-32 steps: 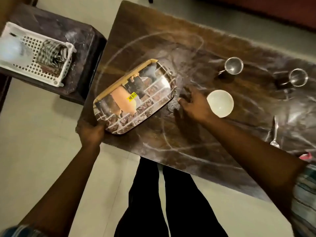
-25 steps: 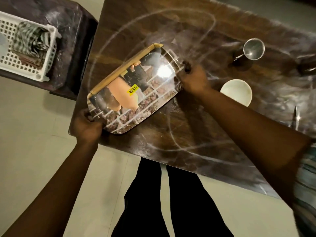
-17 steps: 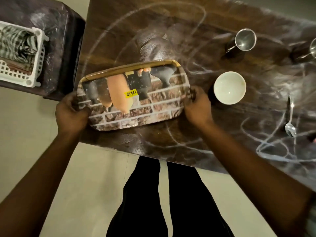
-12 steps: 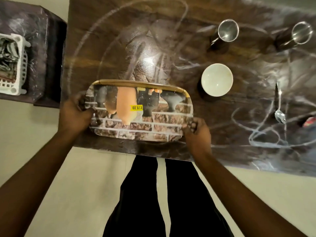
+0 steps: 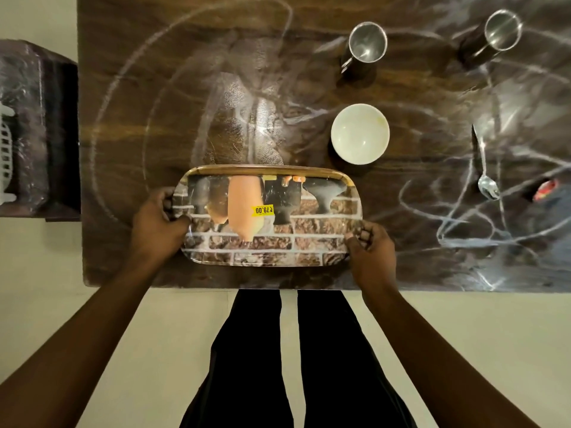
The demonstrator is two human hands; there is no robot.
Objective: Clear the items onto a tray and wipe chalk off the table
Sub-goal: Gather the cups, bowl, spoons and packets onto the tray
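A glossy rectangular tray [image 5: 312, 242] printed with bricks and pots lies near the front edge of the dark wooden table [image 5: 154, 88], which is streaked with white chalk. My left hand [image 5: 156, 220] grips the tray's left handle and my right hand [image 5: 369, 248] grips its right handle. Beyond the tray stand a white bowl [image 5: 360, 133] and two steel cups, one [image 5: 367, 41] behind the bowl, the other [image 5: 502, 29] at the far right. A spoon [image 5: 485, 168] lies to the right.
A small red object [image 5: 545, 189] lies right of the spoon. At the left, a dark side table [image 5: 31, 128] carries a white basket [image 5: 6, 149], mostly cut off by the frame. My legs stand at the table's front edge.
Both hands turned the tray from a diagonal to square with the table's front edge and pulled it nearer to me. The view swung right, pushing the basket out of frame.
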